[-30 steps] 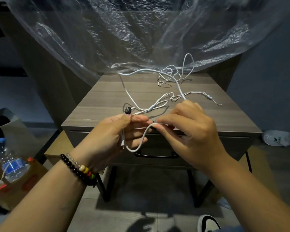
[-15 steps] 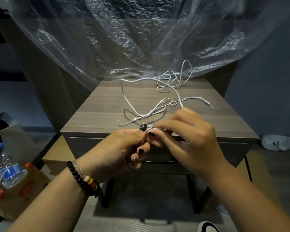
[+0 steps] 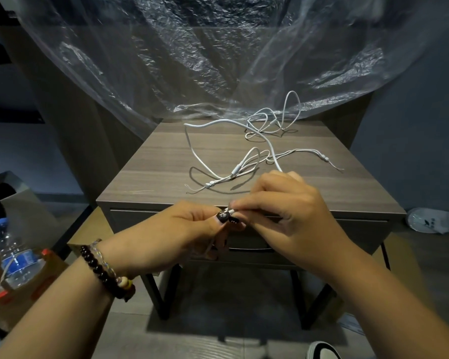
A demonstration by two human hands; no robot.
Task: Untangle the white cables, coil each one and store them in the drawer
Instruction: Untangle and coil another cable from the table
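White cables (image 3: 246,141) lie tangled across the top of a wooden side table (image 3: 156,161). One thick cable runs from the far tangle toward my hands, which meet in front of the table's near edge. My left hand (image 3: 182,231) pinches a folded bit of that white cable between thumb and fingers. My right hand (image 3: 283,216) pinches the same cable right beside it. A thinner braided cable (image 3: 233,174) with small beads lies loose on the table. The drawer (image 3: 322,237) under the tabletop is closed, its dark handle partly hidden by my hands.
A clear plastic sheet (image 3: 218,53) hangs over the back of the table. A water bottle (image 3: 13,255) stands in a cardboard box at the left. A crumpled bottle (image 3: 433,220) lies on the floor at the right. My shoe (image 3: 322,352) shows at the bottom.
The loop of cable that hung below my left hand has been drawn in tight. Both hands have closed together on the folded cable and dropped slightly toward the drawer front.
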